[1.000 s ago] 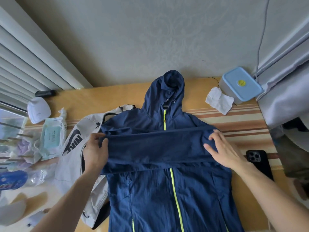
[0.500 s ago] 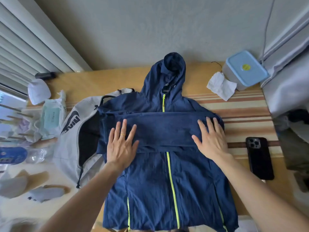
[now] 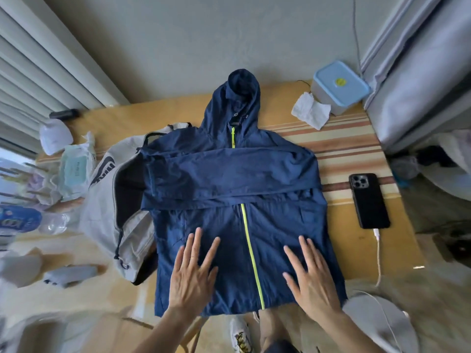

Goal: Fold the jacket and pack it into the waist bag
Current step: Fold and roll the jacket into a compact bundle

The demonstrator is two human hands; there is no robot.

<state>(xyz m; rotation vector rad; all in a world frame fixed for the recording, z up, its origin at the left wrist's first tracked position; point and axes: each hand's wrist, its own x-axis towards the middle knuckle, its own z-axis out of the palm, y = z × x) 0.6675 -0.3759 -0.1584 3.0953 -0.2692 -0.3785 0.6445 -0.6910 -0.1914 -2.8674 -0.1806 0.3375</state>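
My left hand (image 3: 191,278) lies flat, fingers spread and gripping nothing, on the lower front of the navy jacket (image 3: 237,200); my right hand (image 3: 312,281) lies the same way, palm down and splayed, on the other side of the yellow-green zip (image 3: 251,253) that runs between them. Just beyond my fingertips both sleeves are folded across the chest in one band, and past that the hood points toward the wall. Out to the left of my left hand, partly under the jacket's edge, sits the grey waist bag (image 3: 107,200), its zip gaping open. Off to the right of my right hand a black phone (image 3: 369,201) lies face down on the table (image 3: 356,250), a white cable plugged in
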